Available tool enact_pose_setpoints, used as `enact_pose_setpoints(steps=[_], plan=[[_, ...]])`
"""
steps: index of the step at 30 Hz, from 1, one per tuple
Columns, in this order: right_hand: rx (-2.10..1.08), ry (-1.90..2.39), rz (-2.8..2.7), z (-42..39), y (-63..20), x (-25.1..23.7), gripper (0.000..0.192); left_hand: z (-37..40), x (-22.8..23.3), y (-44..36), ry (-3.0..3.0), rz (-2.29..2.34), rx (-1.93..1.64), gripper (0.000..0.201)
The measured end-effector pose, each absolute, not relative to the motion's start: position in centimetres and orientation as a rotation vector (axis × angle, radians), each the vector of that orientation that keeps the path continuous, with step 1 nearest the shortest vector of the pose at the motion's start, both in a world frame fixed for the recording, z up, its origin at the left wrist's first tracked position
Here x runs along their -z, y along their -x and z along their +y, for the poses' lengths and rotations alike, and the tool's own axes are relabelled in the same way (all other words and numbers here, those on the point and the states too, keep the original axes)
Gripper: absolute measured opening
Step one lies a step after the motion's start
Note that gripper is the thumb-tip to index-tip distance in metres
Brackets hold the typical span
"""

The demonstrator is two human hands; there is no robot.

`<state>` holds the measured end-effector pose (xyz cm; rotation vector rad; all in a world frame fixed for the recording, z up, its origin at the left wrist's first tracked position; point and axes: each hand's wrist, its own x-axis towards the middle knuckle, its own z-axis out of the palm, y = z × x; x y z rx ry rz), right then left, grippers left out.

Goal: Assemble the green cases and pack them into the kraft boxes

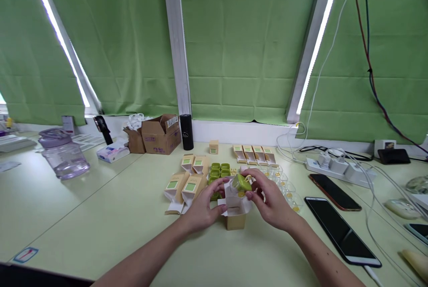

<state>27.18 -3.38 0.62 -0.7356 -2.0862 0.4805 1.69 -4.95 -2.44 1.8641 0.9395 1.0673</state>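
My left hand (pixel 203 204) grips the side of a small open tan carton (pixel 236 218) standing on the table (pixel 100 215), its white flaps up. My right hand (pixel 272 200) holds a small green container (pixel 241 182) with a yellowish tag just above the carton's mouth. Behind my hands sit several more green containers (pixel 220 169) in a cluster. To the left of them lie several flat tan cartons with green labels (pixel 183 186).
A row of tan cartons (pixel 254 153) and clear plastic trays (pixel 287 186) lie behind and to the right. Two phones (pixel 341 226) and a power strip (pixel 334 166) with cables are to the right. A purple-lidded water jug (pixel 62 153), cardboard boxes (pixel 160 134) and a black cylinder (pixel 186 131) stand at the back left.
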Motion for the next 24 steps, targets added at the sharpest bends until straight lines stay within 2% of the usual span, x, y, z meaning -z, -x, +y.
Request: enact_pose_setpoints(steps=[7, 14, 24], plan=[[-0.518, 0.782, -2.149, -3.6, -27.5, -1.1, 0.037, -5.0, 2.3, -1.9, -1.854, 0.923, -1.075, 0.066], [-0.42, 0.805, -2.275, -4.0, -27.4, -1.4, 0.044, -5.2, 1.9, -1.9, -1.872, 0.933, -1.051, 0.066], [-0.352, 0.82, -2.336, -4.3, -27.2, -1.5, 0.043, -5.2, 2.0, -1.7, -1.83, 0.892, -1.034, 0.068]])
